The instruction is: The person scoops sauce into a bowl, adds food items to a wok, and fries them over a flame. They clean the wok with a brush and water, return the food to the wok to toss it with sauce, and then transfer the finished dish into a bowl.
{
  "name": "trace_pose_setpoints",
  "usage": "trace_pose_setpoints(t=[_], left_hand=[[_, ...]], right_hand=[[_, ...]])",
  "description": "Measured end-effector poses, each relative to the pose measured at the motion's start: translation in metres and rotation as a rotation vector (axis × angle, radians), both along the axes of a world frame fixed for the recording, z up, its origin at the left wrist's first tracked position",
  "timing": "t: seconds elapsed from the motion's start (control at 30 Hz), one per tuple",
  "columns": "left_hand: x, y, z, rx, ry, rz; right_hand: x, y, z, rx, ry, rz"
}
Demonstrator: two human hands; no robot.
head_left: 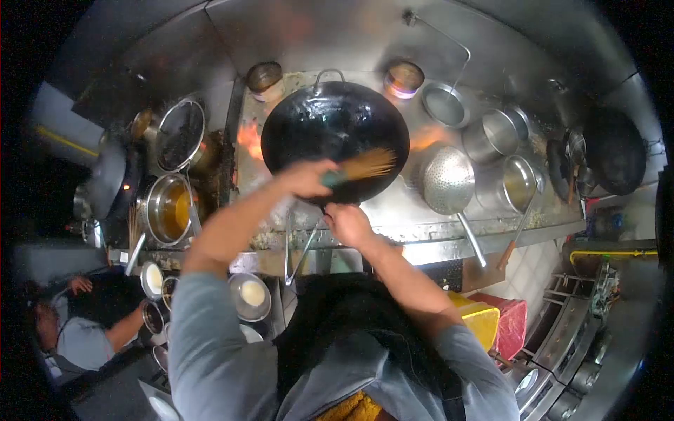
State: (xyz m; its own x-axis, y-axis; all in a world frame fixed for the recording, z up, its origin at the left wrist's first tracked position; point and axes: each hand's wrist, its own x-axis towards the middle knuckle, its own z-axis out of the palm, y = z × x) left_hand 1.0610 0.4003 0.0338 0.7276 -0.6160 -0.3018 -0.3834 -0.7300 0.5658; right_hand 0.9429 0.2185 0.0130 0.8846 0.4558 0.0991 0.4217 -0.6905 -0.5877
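A large black wok (337, 126) sits over a lit burner, with orange flames showing on both sides of it. My left hand (309, 179) is closed round the green-wrapped grip of a bamboo wok brush (368, 165), whose bristles point right inside the wok. Close by, my right hand (347, 223) grips the wok's near handle, part of which is hidden under the fingers. The wok's inside looks wet and shiny, and a loop handle stands at its far rim. Near my right hand lie tongs (298, 252) on the stove's front edge.
Right of the wok are a perforated skimmer (448, 179) and metal pots (516, 184). On the left stand a pot of yellow liquid (168, 210) and a round strainer (181, 135). Another person (84, 330) is at lower left. Yellow and red bins (502, 323) stand lower right.
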Motion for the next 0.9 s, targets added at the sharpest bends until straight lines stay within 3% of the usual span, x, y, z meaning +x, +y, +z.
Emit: trace_pose_setpoints(t=[0.03,0.07,0.1,0.2,0.23,0.3,0.33,0.4,0.43,0.47,0.53,0.6,0.67,0.73,0.8,0.87,0.9], left_hand=[[0.025,0.035,0.0,0.248,-0.038,0.012],[0.055,0.064,-0.006,0.544,-0.171,0.198],[0.069,0.082,0.019,0.579,-0.252,0.504],[0.07,0.107,0.076,-0.074,-0.289,0.982],[0.059,0.109,0.065,-0.07,-0.277,1.002],[0.014,0.122,0.044,-0.535,-0.342,1.125],[-0.021,0.118,0.047,-0.49,-0.253,1.175],[-0.085,0.108,-0.001,-0.314,-0.427,1.211],[-0.117,0.103,-0.057,-0.446,-0.62,1.188],[-0.156,0.081,-0.054,-0.236,-0.361,1.334],[-0.205,0.068,-0.093,-0.095,0.009,1.358],[-0.238,0.057,-0.125,0.084,0.11,1.24],[-0.256,0.056,-0.18,-0.023,-0.049,1.293],[-0.263,0.044,-0.216,0.169,-0.233,1.476],[-0.284,0.031,-0.114,0.225,-0.322,1.295],[-0.313,0.011,-0.082,0.223,-0.453,1.367],[-0.329,0.001,-0.073,0.213,-0.581,1.375]], right_hand=[[-0.001,0.003,0.004,-0.035,0.015,-0.028],[0.001,0.005,0.005,-0.033,0.024,-0.028],[0.0,0.005,0.003,-0.055,0.046,-0.024],[0.002,0.003,0.0,-0.062,0.047,-0.045],[0.001,0.003,-0.001,-0.052,0.031,-0.039],[0.009,0.004,-0.003,-0.061,0.013,-0.006],[0.003,0.005,-0.007,-0.067,0.0,-0.007],[0.002,0.008,0.002,-0.07,0.025,-0.008],[0.003,0.007,0.0,-0.024,-0.015,0.018],[0.003,0.006,-0.005,-0.019,-0.02,0.06],[0.005,0.006,-0.011,-0.045,-0.018,0.024],[0.003,0.006,-0.001,-0.062,-0.046,0.062],[0.002,0.007,0.006,-0.134,0.013,0.046],[0.006,0.002,-0.008,-0.062,-0.041,0.101],[-0.006,0.004,-0.01,0.059,-0.068,0.116],[-0.031,0.0,0.016,0.194,-0.535,0.207],[-0.042,-0.002,0.013,0.27,-0.504,0.292]])
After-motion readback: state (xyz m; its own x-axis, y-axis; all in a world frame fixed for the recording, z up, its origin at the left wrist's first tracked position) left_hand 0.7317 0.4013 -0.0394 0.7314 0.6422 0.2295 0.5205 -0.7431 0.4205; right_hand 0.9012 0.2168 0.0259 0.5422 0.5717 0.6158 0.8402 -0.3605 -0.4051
